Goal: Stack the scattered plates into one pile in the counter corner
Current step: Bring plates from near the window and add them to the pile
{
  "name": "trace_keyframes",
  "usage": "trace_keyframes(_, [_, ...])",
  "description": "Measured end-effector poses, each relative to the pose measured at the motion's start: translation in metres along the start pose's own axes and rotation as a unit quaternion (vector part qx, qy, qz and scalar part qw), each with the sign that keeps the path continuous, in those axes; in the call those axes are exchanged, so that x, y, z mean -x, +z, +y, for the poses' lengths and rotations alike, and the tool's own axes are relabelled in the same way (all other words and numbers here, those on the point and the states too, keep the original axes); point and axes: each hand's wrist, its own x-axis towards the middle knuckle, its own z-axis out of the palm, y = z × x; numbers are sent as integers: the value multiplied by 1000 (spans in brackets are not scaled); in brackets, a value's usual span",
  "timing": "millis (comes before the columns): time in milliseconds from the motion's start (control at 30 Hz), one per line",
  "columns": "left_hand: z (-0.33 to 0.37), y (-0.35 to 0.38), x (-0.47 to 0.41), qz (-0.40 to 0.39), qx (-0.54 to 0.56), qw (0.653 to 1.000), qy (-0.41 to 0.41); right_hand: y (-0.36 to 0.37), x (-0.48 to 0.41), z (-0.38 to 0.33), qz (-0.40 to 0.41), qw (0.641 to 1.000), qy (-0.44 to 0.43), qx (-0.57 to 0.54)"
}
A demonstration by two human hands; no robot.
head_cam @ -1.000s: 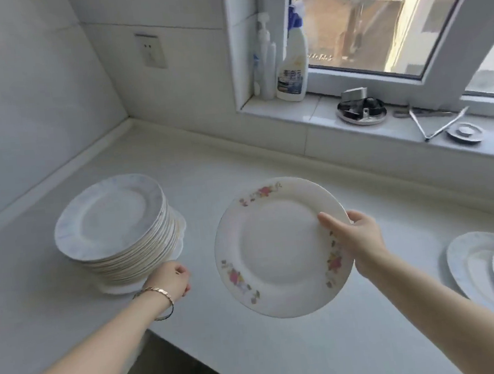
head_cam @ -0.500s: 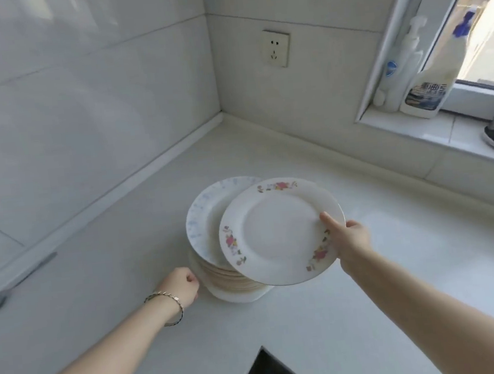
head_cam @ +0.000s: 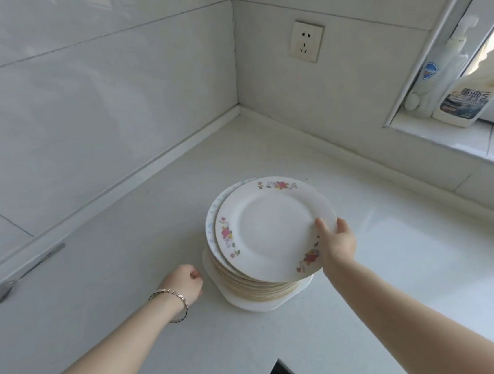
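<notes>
Now the right hand [head_cam: 337, 243] pinches the glossy round floral plate [head_cam: 274, 229] at four o'clock, its edge overhanging the pile [head_cam: 249, 287]; the left hand [head_cam: 185, 283], curled and empty, lies beside the pile at eight.

Both bare forearms are being stretched forward from the lower edge of the view. The left hand [head_cam: 185, 283] is being held low as a fist, fingers curled in, nothing gripped. The right hand [head_cam: 337, 243] is being held higher and farther out — a plate [head_cam: 273, 226] is being pinched at its rim, thumb on top, fingers hidden underneath.
</notes>
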Motion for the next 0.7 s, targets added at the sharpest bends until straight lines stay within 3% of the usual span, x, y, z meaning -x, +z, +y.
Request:
trace_keyframes(500, [5,9,-5,-34,-23,999,21,19,-4,8,-104,962,-115,225])
trace_keyframes(700, [12,43,2,-89,-38,995,34,3,-13,-5,-163,981,-3,107])
